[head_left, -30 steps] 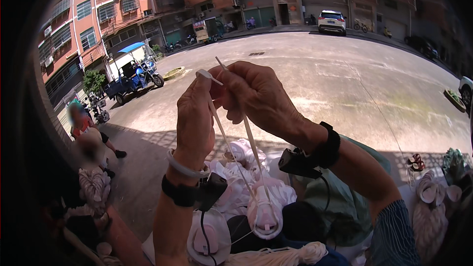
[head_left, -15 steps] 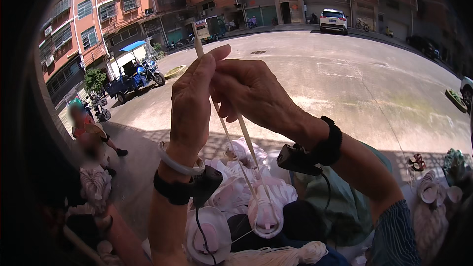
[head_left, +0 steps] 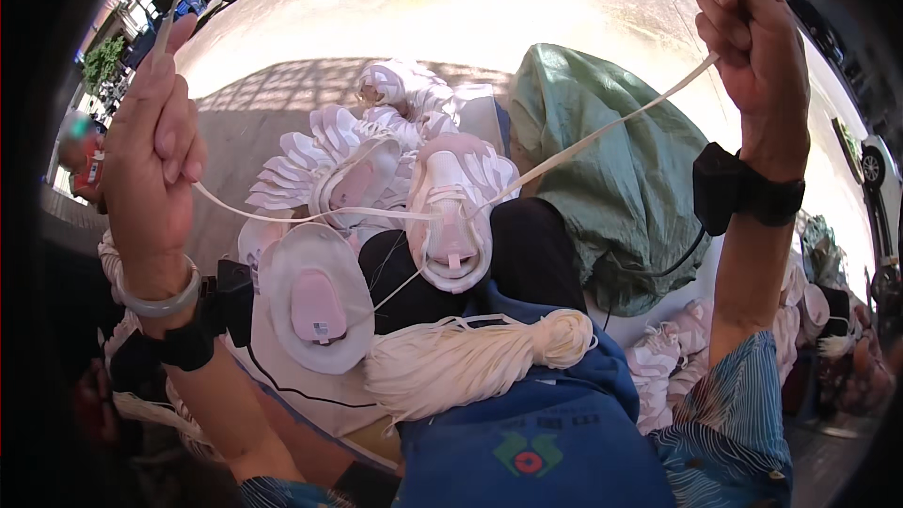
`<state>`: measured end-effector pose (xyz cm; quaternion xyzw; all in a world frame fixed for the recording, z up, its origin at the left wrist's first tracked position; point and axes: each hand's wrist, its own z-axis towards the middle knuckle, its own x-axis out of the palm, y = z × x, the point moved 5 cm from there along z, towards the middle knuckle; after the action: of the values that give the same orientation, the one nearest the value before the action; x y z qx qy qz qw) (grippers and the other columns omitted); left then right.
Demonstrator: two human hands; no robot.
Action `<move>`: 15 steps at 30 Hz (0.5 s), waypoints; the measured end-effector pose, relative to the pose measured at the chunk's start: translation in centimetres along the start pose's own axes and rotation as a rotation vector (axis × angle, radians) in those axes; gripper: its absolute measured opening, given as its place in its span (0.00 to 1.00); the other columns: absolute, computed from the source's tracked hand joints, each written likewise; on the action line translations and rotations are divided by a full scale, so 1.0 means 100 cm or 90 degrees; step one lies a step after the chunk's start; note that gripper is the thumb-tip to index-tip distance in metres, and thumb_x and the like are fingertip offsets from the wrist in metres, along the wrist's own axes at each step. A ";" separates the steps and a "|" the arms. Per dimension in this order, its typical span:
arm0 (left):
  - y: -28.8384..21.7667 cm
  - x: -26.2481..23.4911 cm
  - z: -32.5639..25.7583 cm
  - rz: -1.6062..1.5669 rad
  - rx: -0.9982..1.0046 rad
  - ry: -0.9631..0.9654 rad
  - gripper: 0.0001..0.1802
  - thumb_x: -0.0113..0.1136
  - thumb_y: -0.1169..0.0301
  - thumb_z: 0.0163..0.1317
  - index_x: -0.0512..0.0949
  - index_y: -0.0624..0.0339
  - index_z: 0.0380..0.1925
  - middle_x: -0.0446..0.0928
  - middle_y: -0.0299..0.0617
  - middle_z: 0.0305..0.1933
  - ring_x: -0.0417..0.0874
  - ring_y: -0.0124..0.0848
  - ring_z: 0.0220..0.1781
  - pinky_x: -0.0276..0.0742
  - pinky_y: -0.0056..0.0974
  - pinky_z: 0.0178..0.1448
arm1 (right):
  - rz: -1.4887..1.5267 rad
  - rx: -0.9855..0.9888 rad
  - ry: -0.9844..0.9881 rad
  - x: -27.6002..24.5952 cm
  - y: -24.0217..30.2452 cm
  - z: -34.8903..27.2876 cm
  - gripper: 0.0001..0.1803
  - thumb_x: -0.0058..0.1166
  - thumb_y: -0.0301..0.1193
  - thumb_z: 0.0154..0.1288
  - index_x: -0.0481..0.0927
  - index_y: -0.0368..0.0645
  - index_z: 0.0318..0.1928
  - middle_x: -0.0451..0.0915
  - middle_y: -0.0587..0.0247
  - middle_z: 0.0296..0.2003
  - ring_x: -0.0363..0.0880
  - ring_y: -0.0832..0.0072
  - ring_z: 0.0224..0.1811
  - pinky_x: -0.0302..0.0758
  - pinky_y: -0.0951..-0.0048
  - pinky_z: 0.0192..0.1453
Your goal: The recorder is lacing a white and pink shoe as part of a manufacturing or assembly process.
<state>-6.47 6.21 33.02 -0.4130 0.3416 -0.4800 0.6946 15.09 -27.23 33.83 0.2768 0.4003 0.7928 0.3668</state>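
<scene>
A white and pale pink shoe upper (head_left: 450, 226) rests on my dark-trousered lap, its heel opening toward me. From its eyelets a flat cream shoelace (head_left: 607, 129) runs out to both sides. My left hand (head_left: 158, 136), raised at the far left, is closed on one end, with a tip sticking up past the thumb. Up at the top right, my right hand (head_left: 752, 28) grips the other end, its fingertips partly cut off by the picture's edge. The right length is drawn nearly straight; the left one sags. A bundle of cream laces (head_left: 461, 357) lies across my blue apron (head_left: 527, 414).
Left of the shoe lies another upper (head_left: 315, 306), with stacked uppers (head_left: 310, 160) beyond. A green sack (head_left: 602, 179) stands at the right, near more pale uppers (head_left: 658, 357). Another person (head_left: 85, 165) sits at the far left. Sunlit pavement lies ahead.
My hands have parted from together above the shoe to wide left and right, pulling the lace ends outward. The view has tilted down, showing the apron and lace bundle more fully.
</scene>
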 end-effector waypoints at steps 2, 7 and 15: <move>0.038 0.018 -0.021 0.057 -0.082 -0.163 0.21 0.45 0.67 0.73 0.67 0.59 0.64 0.57 0.24 0.18 0.56 0.13 0.15 0.56 0.19 0.17 | -0.007 0.078 0.026 -0.028 -0.041 -0.022 0.15 0.43 0.30 0.73 0.78 0.38 0.53 0.73 0.71 0.24 0.65 0.90 0.16 0.62 0.88 0.16; 0.138 0.060 -0.061 0.042 -0.330 -0.073 0.16 0.42 0.70 0.72 0.76 0.61 0.54 0.63 0.27 0.20 0.57 0.13 0.15 0.57 0.20 0.16 | -0.263 0.311 0.071 0.026 -0.153 -0.103 0.15 0.45 0.25 0.66 0.83 0.39 0.47 0.75 0.72 0.25 0.65 0.88 0.18 0.61 0.82 0.21; 0.254 0.082 -0.092 0.368 -0.273 -0.054 0.14 0.50 0.65 0.68 0.77 0.68 0.41 0.81 0.46 0.32 0.83 0.33 0.34 0.76 0.38 0.41 | -0.531 0.106 0.298 0.106 -0.254 -0.136 0.09 0.52 0.29 0.59 0.82 0.37 0.35 0.78 0.48 0.31 0.81 0.55 0.33 0.76 0.58 0.38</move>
<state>-2.22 1.23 5.59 -0.4554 0.5080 -0.1639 0.7125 8.11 -14.15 6.96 -0.0646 0.6107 0.5844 0.5304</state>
